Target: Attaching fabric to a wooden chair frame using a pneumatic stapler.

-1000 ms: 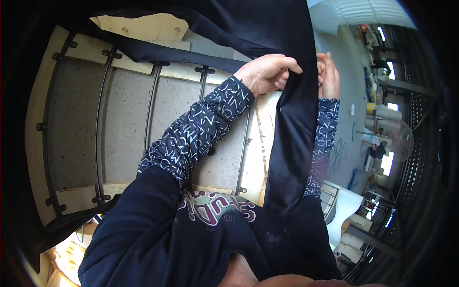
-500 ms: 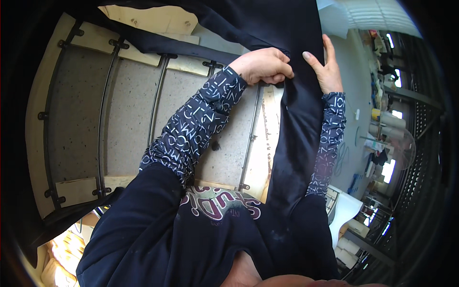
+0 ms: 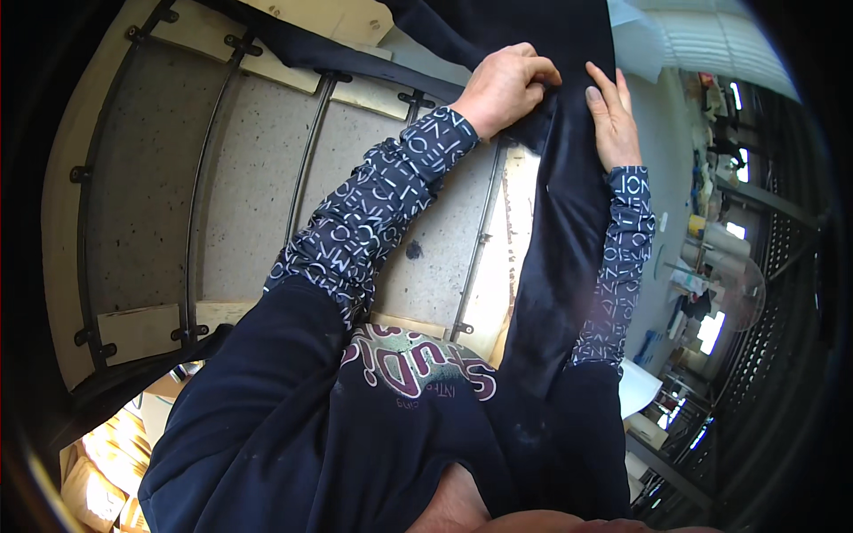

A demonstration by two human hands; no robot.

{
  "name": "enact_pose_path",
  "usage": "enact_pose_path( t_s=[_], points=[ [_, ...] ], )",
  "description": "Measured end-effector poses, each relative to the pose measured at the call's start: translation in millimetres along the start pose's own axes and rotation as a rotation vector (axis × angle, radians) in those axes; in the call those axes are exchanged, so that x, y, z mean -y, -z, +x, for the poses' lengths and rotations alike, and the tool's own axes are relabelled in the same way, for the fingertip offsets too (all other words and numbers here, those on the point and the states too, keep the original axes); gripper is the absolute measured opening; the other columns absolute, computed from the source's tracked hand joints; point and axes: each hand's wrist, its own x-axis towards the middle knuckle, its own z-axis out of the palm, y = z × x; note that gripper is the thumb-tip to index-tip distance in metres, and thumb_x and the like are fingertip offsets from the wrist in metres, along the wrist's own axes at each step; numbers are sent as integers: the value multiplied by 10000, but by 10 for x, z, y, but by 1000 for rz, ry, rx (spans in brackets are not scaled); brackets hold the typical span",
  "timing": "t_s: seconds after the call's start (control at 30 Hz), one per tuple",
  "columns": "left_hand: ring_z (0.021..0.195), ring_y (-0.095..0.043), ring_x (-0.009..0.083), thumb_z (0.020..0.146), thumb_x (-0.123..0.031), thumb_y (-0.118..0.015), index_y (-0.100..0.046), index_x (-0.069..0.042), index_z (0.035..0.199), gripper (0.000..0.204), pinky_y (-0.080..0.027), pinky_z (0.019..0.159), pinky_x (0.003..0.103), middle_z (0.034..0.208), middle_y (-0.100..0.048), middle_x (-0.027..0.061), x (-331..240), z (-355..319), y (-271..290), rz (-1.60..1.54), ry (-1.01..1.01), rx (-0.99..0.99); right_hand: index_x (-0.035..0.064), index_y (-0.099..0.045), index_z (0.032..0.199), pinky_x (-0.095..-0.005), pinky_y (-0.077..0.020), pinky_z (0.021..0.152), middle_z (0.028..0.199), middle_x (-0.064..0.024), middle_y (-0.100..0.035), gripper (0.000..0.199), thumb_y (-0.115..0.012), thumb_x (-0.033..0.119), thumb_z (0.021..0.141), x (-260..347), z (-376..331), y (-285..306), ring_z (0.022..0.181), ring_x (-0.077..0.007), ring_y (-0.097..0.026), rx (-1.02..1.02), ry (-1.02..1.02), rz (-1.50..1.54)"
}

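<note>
Black fabric (image 3: 569, 204) is draped over the right rail of a wooden frame (image 3: 517, 191). At the inner edge of that rail, my left hand (image 3: 508, 87) is closed with its fingertips bent onto the cloth, pinching it. Opposite, on the outer side, my right hand (image 3: 616, 124) lies against the same fabric. Its fingers are stretched out and its thumb is apart from them, holding nothing. Folds of cloth hide part of the rail beneath.
Several dark metal rods (image 3: 306, 160) cross the frame, fixed to its wooden edges by small black clips (image 3: 333, 76). A speckled grey floor (image 3: 253, 178) shows between them. White padded wrap (image 3: 711, 44) is at the far right, with a cluttered workshop beyond.
Both hands have shifted slightly farther along the rail and to the right. My left fingers have moved up the fabric edge and loosened from a tight fist. The view has shifted a little.
</note>
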Motion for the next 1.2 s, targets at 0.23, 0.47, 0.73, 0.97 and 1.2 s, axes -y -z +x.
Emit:
enact_pose_path(
  t_s=[0.23, 0.47, 0.73, 0.97, 1.2],
  points=[
    [1052, -570, 258, 758, -108, -782, -675, -158, 1117, 378, -455, 918, 381, 1058, -607, 61, -80, -10, -154, 374, -137, 15, 317, -494, 1466, -460, -421, 1109, 1585, -290, -253, 536, -658, 363, 958, 12, -37, -39, 1395, -463, -401, 7, 22, -219],
    [886, -660, 276, 792, -82, -675, -718, -110, 840, 70, -552, 777, 379, 853, -680, 69, 35, 120, -176, 271, -232, -8, 305, -484, 1472, -479, -450, 1085, 1592, -277, -248, 610, -715, 371, 912, 25, -17, -32, 1368, -460, -443, -8, 51, -259],
    [823, -700, 354, 781, -47, -632, -711, -43, 862, 114, -566, 745, 434, 793, -694, 173, 12, 155, -82, 225, -230, 186, 106, -356, 1543, -428, -321, 1170, 1541, -236, -406, 830, -557, 637, 938, 72, 121, 5, 1433, -370, -394, -158, -206, 133],
    [888, -698, 311, 816, -66, -640, -711, -63, 914, 121, -578, 750, 407, 891, -697, 121, 5, 10, -59, 338, -282, 158, 12, -232, 1557, -433, -379, 1141, 1524, -294, -389, 1128, -841, 506, 746, -39, 156, -71, 1390, -414, -432, -25, -144, -142],
    [1023, -623, 281, 789, -64, -677, -717, -124, 1057, 278, -520, 829, 412, 1026, -660, 69, 192, 85, 426, 746, -129, 45, 9, -215, 1561, -434, -372, 1153, 1533, -286, -376, 1158, -857, 495, 729, 79, 156, -2, 1396, -412, -423, -13, -151, -192]
  ],
)
